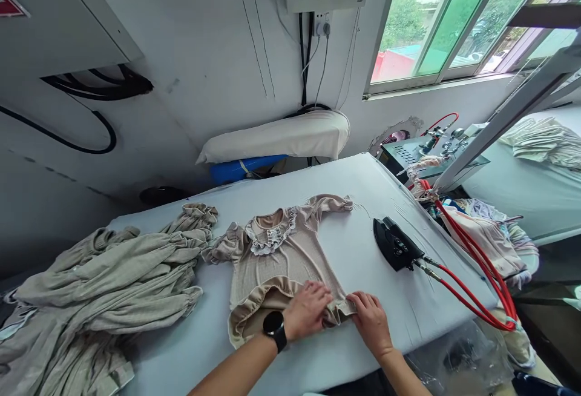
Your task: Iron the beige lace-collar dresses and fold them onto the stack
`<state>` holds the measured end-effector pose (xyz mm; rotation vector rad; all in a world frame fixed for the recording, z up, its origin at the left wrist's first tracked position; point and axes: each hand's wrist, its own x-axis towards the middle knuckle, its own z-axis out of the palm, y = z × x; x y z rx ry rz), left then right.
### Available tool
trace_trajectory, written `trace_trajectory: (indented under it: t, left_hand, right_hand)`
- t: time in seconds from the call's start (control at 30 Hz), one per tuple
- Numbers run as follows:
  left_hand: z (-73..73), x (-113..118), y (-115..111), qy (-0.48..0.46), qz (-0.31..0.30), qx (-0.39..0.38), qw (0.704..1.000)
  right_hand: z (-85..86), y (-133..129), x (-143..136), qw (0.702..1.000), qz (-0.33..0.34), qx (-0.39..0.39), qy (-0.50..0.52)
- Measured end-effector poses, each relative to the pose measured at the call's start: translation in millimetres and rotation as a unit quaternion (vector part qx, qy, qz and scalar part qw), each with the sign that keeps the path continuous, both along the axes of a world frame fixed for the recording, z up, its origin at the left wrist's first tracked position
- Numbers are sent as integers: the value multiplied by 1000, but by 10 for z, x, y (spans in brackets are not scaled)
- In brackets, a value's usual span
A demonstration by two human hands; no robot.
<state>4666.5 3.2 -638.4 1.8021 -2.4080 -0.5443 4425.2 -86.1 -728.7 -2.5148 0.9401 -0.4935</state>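
Note:
A small beige blouse (pixel 290 257) with a lace-edged collar and ruffled cuffs lies face up on the padded table (pixel 363 202). My left hand (pixel 309 308), below a black wristwatch, rests on the ruffled hem with its fingers pressed together on the cloth. At the hem's right corner, my right hand (pixel 370 320) pinches the edge of the ruffle. The left part of the hem gapes open, showing the inside. A black iron (pixel 397 246) sits on the table to the right of the blouse, apart from both hands.
Crumpled beige garments (pixel 113 287) are heaped at the table's left. Red hoses (pixel 476 250) run from the iron past the right edge. Beyond that edge stand a grey metal post (pixel 499 123) and a steam unit (pixel 408 154). A white padded roll (pixel 281 138) lies behind the table.

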Motion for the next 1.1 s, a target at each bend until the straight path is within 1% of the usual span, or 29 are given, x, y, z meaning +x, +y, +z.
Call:
trace_trajectory:
  t: [0.07, 0.13, 0.23, 0.33, 0.4, 0.5, 0.57, 0.63, 0.67, 0.7, 0.73, 0.8, 0.87, 0.9, 0.93, 0.97, 1.0, 1.1]
  left_hand:
    - [54, 178, -126, -15, 23, 25, 999]
    - [42, 281, -239, -32, 10, 61, 998]
    - [-28, 293, -341, -31, -16, 86, 996]
    - [-39, 244, -332, -31, -33, 113, 993]
    - [-3, 218, -255, -37, -39, 107, 993]
    - [31, 144, -42, -35, -13, 45, 998]
    - [-7, 47, 131, -49, -24, 20, 998]
    - [-82, -63, 280, -70, -59, 12, 996]
    - [-119, -105, 331, -74, -67, 8, 995]
    - [-146, -127, 363, -74, -61, 3, 995]
    - [-160, -126, 376, -70, -44, 0, 997]
    - [-145, -50, 359, -55, 12, 5, 998]
    - [-102, 77, 326, -41, 70, 30, 996]
    - [-87, 133, 322, -38, 90, 49, 994]
    - [-81, 171, 334, -38, 97, 66, 992]
    - [-88, 183, 367, -41, 88, 77, 992]
    - [-104, 170, 422, -44, 67, 80, 994]
    - [-154, 54, 683, -35, -26, 68, 997]
  right_hand:
    - [-38, -46, -56, 1000, 19, -2, 1]
    - [-77, -81, -99, 999, 38, -4, -1]
    - [-87, -120, -126, 998, 58, 4, -1]
    - [-27, -150, -102, 998, 64, 20, 6]
    - [21, -156, -55, 998, 47, 27, 17]
    - [40, -129, 54, 999, -13, 20, 32]
    - [8, -89, 132, 998, -56, 10, 35]
    - [-40, -47, 189, 995, -95, 3, 36]
    - [-61, -32, 201, 993, -113, -1, 35]
    - [-78, -23, 203, 992, -126, -3, 32]
    - [-89, -21, 194, 991, -131, -5, 30]
    - [-94, -32, 160, 993, -113, -6, 28]
    - [-89, -44, 137, 996, -77, -5, 32]
    - [-88, -42, 138, 997, -65, -5, 36]
    - [-89, -33, 144, 997, -59, -5, 39]
    - [-93, -16, 151, 997, -60, -7, 41]
    - [-98, 6, 150, 997, -64, -10, 43]
    - [-91, 60, 40, 997, -61, -14, 43]
